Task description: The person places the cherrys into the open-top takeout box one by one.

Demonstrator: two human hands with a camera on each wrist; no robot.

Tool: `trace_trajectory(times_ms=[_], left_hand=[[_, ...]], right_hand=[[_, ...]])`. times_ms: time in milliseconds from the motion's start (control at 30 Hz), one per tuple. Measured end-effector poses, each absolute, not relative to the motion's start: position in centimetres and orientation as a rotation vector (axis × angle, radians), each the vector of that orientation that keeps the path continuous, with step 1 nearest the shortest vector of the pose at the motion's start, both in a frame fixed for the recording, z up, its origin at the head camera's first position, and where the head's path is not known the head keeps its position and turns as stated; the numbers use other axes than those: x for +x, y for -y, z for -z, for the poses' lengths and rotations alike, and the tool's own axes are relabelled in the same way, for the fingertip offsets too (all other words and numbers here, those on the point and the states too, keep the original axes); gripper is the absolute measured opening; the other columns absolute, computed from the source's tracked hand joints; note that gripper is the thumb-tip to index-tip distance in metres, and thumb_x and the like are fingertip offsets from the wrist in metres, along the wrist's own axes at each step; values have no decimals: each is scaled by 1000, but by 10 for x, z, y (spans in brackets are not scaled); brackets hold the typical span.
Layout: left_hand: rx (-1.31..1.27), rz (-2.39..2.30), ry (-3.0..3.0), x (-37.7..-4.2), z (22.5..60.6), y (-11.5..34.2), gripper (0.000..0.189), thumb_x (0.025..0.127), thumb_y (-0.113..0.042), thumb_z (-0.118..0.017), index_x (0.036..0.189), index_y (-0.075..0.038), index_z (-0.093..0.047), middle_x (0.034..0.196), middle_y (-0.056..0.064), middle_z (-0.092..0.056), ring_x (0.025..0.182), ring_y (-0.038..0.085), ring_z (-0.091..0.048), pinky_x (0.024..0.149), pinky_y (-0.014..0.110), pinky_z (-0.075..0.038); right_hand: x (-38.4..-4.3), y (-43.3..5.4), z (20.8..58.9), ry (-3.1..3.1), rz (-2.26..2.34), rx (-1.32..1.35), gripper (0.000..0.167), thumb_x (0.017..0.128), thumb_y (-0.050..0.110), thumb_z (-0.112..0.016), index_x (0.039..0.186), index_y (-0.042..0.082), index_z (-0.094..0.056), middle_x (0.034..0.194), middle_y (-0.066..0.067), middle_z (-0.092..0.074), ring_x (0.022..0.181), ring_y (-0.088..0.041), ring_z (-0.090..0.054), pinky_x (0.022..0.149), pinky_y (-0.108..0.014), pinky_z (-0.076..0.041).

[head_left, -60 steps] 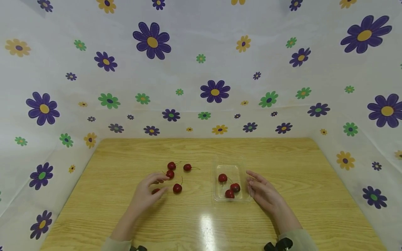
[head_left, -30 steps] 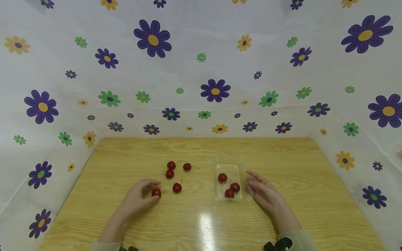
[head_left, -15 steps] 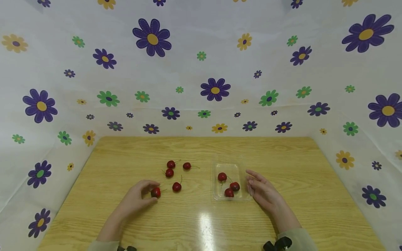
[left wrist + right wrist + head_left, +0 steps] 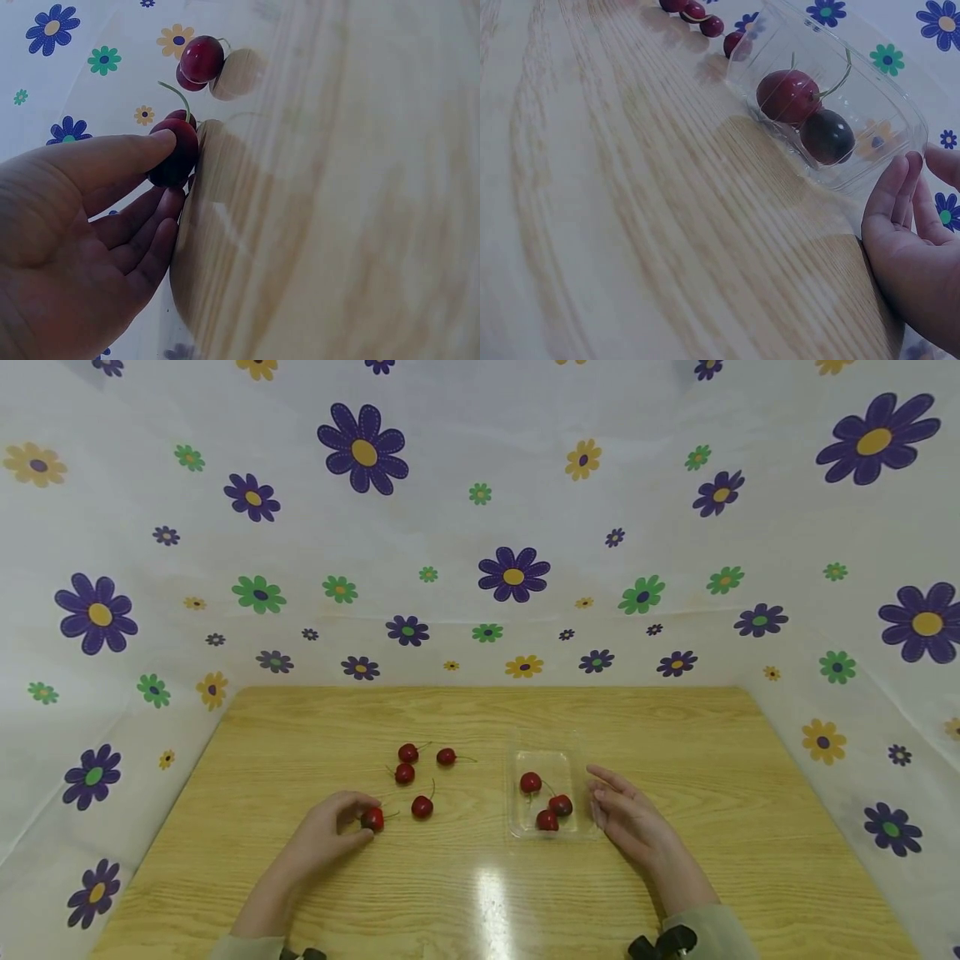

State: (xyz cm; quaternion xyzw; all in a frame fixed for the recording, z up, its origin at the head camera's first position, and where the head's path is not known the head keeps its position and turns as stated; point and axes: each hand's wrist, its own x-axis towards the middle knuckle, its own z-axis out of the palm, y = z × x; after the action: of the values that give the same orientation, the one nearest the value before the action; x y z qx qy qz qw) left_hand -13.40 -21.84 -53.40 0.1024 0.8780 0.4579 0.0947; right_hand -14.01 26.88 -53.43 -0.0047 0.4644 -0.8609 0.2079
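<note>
My left hand (image 4: 322, 837) is low over the left part of the table, pinching a dark red cherry (image 4: 372, 819) between thumb and fingers. In the left wrist view the thumb lies across this cherry (image 4: 174, 159), whose green stem points up. My right hand (image 4: 639, 828) rests beside a clear plastic container (image 4: 513, 806), its fingertips at the right wall. The right wrist view has those relaxed fingers (image 4: 895, 187) against the container's end. Inside the container are three cherries (image 4: 561, 807) with stems.
Several loose cherries (image 4: 422, 807) lie on the wooden table (image 4: 480, 718) between the left hand and the container. Flower-printed white sheeting (image 4: 442, 535) stands round the back and sides of the table.
The left hand has moved left and toward me from over the loose cherries, and its thumb and fingers have come round the nearest one. The right hand and container stay put.
</note>
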Motion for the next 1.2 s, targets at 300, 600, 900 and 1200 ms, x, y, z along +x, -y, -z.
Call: trace_trajectory(times_ms=[300,600,900,1200], left_hand=[[276,-1300,-2653,-135,534,217,38,93,-9,-79,130,-10,-70,126,7,-72,118,23,-67,109,46,-55],[251,-1333,-2690,-137,534,210,36,94,-10,-79,129,-12,-72,125,6,-72,118,23,-68,109,48,-55],[364,-1332,-2789,-140,529,201,38,92,-6,-81,128,-12,-73,120,3,-74,109,18,-68,101,34,-59],[553,-1354,-2857,-147,527,185,39,86,0,-84,123,-8,-74,114,4,-76,100,12,-68,93,31,-62]], right_hand=[[-140,-269,534,-1291,2396,-14,43,111,-4,-42,129,25,-67,115,7,-64,102,-3,-61,94,-14,-54],[-140,-269,535,-1272,2403,-36,42,111,-4,-41,131,24,-67,115,7,-65,103,-3,-62,94,-14,-54],[-140,-270,537,-1253,2413,-57,43,111,-6,-40,132,22,-66,116,6,-65,102,-4,-63,93,-15,-55],[-141,-271,538,-1248,2417,-74,43,111,-6,-40,133,22,-65,117,5,-66,102,-4,-64,93,-15,-55]])
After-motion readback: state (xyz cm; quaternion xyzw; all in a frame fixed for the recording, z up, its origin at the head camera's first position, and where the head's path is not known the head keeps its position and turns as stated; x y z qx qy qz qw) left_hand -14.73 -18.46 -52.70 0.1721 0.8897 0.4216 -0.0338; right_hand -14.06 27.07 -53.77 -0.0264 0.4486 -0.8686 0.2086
